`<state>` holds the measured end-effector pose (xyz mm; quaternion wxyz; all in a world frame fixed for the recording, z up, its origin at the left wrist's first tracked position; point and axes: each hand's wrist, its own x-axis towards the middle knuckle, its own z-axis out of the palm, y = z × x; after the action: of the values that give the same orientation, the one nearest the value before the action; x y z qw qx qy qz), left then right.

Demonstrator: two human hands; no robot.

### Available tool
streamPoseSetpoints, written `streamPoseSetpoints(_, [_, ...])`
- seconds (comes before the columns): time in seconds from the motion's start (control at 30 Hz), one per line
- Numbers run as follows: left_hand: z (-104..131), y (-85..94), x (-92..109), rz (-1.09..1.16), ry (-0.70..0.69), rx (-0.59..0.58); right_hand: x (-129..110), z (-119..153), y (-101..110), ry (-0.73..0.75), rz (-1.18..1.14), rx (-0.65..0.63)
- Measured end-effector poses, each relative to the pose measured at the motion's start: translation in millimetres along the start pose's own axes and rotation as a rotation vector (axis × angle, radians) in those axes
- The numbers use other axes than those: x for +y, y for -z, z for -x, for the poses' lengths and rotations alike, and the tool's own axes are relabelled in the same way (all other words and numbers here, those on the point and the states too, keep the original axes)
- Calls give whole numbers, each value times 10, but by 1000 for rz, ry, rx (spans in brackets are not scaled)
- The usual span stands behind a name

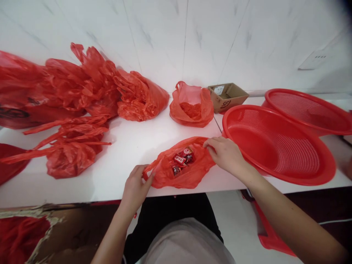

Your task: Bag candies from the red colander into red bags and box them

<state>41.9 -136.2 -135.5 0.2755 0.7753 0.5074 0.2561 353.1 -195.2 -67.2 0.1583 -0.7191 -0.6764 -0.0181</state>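
Note:
A red plastic bag [162,161] lies with its mouth spread wide at the front edge of the white table. Several small wrapped packets [181,160], red and dark with white print, sit inside it. My left hand [136,184] pinches the bag's left end between thumb and fingers. At the other end, my right hand [224,154] grips the upper right rim, fingers closed on the plastic. Behind this bag stands another open red bag [191,121] with crumpled red plastic in it.
Two red perforated baskets [324,161] stand at the right, with a small open cardboard box [233,101] beside them. Several filled red bags [66,88] line the wall at left. A tied red bag [71,159] lies nearer. Below the table is a torn carton [74,234].

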Motion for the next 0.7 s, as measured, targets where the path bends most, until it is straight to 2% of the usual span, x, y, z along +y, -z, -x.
streamPoseSetpoints(0.1, [5, 114, 82, 216, 88, -63, -24, 32, 92, -71, -228, 123])
streamPoseSetpoints(0.17, [-9, 196, 161, 414, 127, -45, -42, 32, 175, -126, -404, 258])
streamPoseSetpoints(0.23, [-34, 268, 242, 577, 142, 0, -69, 25, 237, -156, -544, 316])
streamPoseSetpoints(0.33, [-71, 328, 343, 724, 109, 63, -134, 33, 225, -140, -620, 181])
streamPoseSetpoints(0.43, [-116, 368, 392, 804, 67, 53, -184, 51, 136, -27, -410, 29])
streamPoseSetpoints(0.53, [-212, 486, 410, 857, 20, 57, -133, 12, 179, 23, -212, -26])
streamPoseSetpoints(0.6, [-303, 627, 448, 899, -34, 134, -50, -58, 343, -72, -323, 90])
streamPoseSetpoints(0.7, [-437, 860, 605, 973, -113, 257, 38, -187, 682, -163, -725, 485])
